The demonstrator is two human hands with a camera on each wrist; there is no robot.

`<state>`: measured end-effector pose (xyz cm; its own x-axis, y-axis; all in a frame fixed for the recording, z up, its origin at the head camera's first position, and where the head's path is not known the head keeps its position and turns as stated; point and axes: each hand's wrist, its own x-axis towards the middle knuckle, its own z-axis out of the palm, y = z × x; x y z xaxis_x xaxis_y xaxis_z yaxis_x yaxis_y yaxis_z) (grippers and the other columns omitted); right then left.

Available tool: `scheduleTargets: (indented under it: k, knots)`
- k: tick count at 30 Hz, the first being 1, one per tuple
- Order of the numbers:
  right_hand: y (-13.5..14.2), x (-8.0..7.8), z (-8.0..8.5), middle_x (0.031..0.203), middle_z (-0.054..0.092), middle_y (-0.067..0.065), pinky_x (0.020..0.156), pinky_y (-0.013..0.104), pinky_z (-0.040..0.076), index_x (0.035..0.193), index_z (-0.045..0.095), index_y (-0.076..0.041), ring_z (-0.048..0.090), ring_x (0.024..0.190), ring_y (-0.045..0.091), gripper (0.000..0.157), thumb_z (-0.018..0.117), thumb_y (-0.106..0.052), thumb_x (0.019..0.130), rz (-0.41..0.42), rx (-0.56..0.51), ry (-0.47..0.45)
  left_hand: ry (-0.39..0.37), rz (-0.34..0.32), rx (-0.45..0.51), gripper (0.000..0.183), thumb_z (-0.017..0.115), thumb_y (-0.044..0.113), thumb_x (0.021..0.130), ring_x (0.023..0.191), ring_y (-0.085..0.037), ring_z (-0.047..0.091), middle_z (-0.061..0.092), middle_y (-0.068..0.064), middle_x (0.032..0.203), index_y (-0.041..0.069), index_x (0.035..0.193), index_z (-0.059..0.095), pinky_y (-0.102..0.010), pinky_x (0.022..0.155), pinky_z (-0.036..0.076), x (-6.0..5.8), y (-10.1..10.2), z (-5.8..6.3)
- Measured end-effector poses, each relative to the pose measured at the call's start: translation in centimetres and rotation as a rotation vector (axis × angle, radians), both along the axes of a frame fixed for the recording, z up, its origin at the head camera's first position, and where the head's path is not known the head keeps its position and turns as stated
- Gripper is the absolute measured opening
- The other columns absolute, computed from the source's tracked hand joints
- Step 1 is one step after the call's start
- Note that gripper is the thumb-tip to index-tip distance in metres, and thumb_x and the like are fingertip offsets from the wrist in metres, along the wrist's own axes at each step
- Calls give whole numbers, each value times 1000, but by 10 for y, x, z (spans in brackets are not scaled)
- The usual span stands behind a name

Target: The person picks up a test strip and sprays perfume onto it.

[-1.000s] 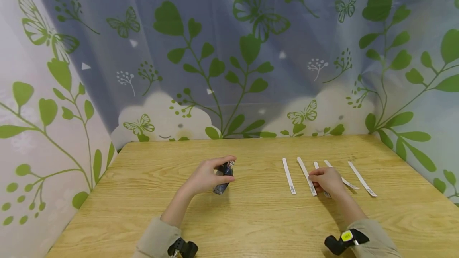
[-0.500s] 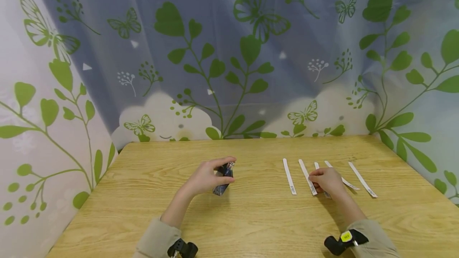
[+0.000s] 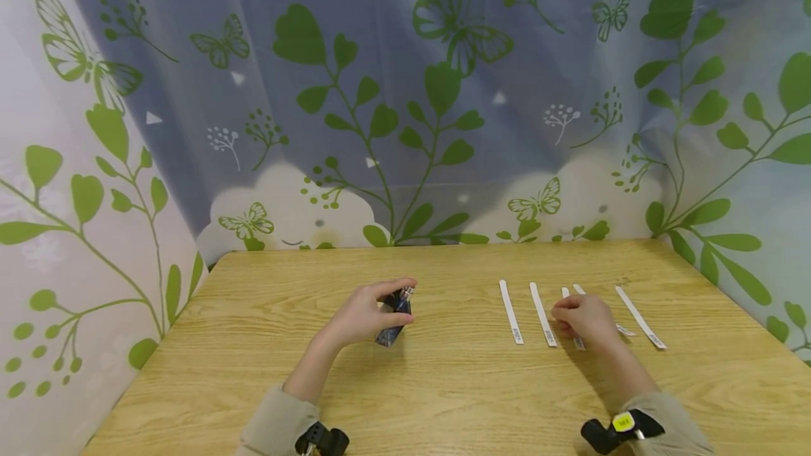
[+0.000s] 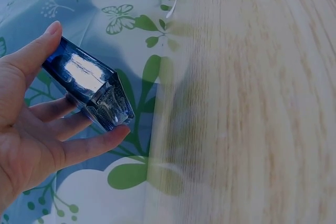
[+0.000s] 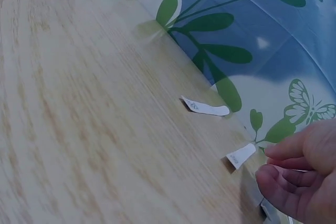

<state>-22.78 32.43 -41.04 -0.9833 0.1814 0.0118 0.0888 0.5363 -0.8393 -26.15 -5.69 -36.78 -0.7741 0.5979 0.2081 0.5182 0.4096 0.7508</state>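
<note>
My left hand [image 3: 364, 314] holds a dark blue glass perfume bottle [image 3: 391, 329], tilted, its metal spray nozzle by the index finger. In the left wrist view the bottle [image 4: 79, 69] lies between thumb and fingers. My right hand [image 3: 586, 319] hovers low over white paper test strips, fingers loosely bent. It partly covers the middle strip [image 3: 579, 344] and the slanted strip [image 3: 626, 330] beside it; contact with the middle one is unclear. Nothing shows between thumb and index finger of the right hand [image 5: 302, 177] in the right wrist view.
Two strips lie left of the right hand: the outer strip [image 3: 511, 312] and the inner strip [image 3: 541, 312]. Another strip [image 3: 640, 317] is at the far right. A patterned curtain [image 3: 405, 125] stands behind the wooden table [image 3: 443, 393].
My right hand has left the second strip and shifted slightly right. That strip now stands a little straighter, and the middle strip's top has moved right. The left hand and bottle stay almost still.
</note>
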Motion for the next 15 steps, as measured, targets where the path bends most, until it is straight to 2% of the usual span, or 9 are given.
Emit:
scheduleTargets:
  k: [5,10,15]
  knots:
    - [-2,1,6,64,57,3,56,28,51,96,63,11,56,59,13,24,59,-11,88,-12,57,3,7,-1,-3,56,71,30,83,108,-23,54,49,-4,135,23,135,50,-34,77,47,0,-1,0]
    - [-5,0,14,74,61,8,59,29,52,109,59,13,57,65,15,35,59,-17,91,-3,64,-11,7,4,-2,55,71,26,84,106,-22,55,51,-4,133,23,135,51,-34,76,47,1,-1,1]
    - [-12,-3,21,87,65,18,64,33,53,114,57,13,61,73,22,41,59,-22,92,14,111,-6,1,8,-10,54,70,24,85,105,-23,55,51,-5,133,24,135,50,-36,76,47,1,-1,1]
